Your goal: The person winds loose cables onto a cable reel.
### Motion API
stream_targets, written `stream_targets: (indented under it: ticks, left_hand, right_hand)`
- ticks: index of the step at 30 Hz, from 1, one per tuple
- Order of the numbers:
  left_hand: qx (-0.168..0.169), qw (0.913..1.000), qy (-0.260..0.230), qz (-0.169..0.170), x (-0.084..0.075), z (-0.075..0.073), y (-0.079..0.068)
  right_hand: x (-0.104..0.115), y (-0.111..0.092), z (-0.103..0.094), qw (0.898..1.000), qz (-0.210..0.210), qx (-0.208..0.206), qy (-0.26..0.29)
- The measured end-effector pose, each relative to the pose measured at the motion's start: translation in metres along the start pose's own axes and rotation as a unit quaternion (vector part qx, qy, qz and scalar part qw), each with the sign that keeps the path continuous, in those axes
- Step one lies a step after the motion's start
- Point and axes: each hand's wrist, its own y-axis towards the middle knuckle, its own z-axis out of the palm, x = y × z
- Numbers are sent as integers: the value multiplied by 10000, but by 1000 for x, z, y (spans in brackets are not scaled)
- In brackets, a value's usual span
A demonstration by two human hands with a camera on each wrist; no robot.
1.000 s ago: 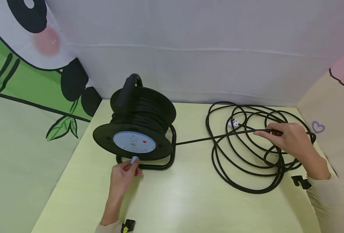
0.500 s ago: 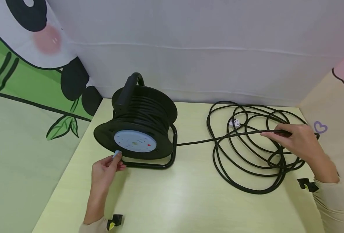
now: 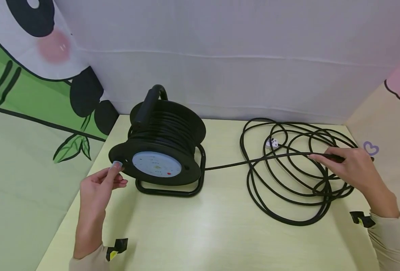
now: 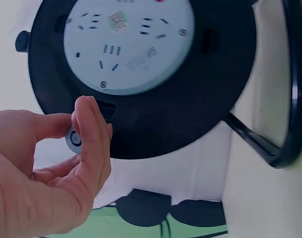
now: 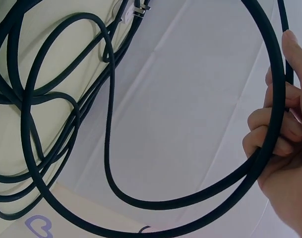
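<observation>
left fingers [image 4: 96, 148] have swung leftward, pinching the reel's [image 3: 186, 171] knob [image 4: 74, 141]; right fingers [image 5: 264, 119] grip the cable [image 5: 276, 64]

The left wrist view's top edge cuts off the cable reel [image 4: 141, 79].

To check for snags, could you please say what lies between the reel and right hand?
The head view shows outstretched cable, loose coils and a plug.
</observation>
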Motion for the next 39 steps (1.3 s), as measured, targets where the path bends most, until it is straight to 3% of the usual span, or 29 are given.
stream_targets:
  ticks: [6, 15, 22, 28, 39]
  left_hand:
    - [25, 9991, -353, 246, -19, 1, -7]
    - [164, 9975, -402, 552, -38, 5, -17]
    - [246, 9959, -624, 614, -52, 14, -25]
    - [304, 9937, -728, 802, -60, 24, -30]
    - [595, 9887, -693, 1186, -62, 40, -38]
  right_hand:
    - [1, -6, 1, 9993, 327, 163, -1]
    - [4, -12, 2, 9944, 888, 535, 185]
    - [13, -8, 9, 9915, 877, 883, 368]
    - [19, -4, 18, 9908, 846, 1032, 203]
    - [29, 4, 30, 9852, 908, 1428, 284]
